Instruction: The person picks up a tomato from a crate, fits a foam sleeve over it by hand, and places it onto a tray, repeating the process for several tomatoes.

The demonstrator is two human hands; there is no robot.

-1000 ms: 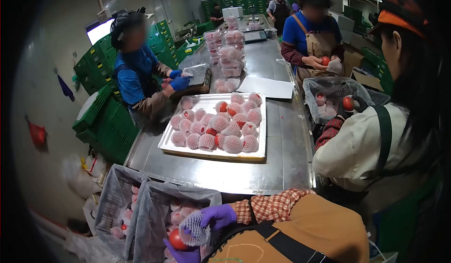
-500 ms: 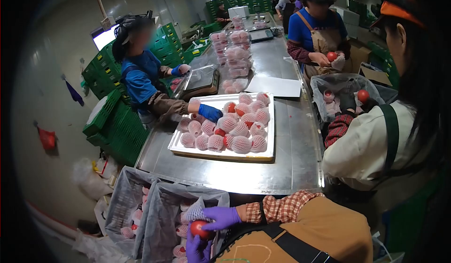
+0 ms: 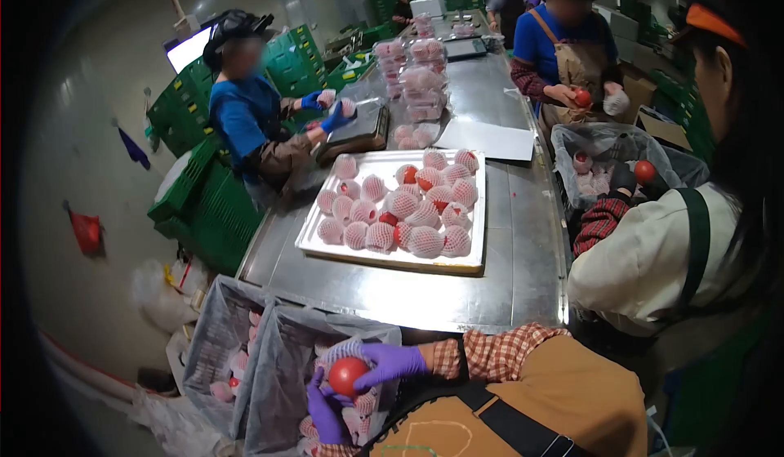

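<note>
A round red tomato is between my two purple-gloved hands, over a crate lined with clear plastic. My right hand grips it from the right side, fingers curled over its edge. Beneath and to the left, my left hand cups the tomato, its fingers partly hidden. A white foam net sleeve shows just behind the tomato, against my right fingertips; how it is held I cannot make out. More net-wrapped fruit lies in the crate below my hands.
A second lined crate stands left. On the metal table a white tray holds several netted fruits, with stacked clear packs behind. One co-worker handles netted fruit at left; others work at right, one beside a lined crate.
The tomato has risen slightly, its face turned more toward me, and the foam sleeve is now behind it. The left co-worker has drawn a hand back from the tray, lifting netted fruit.
</note>
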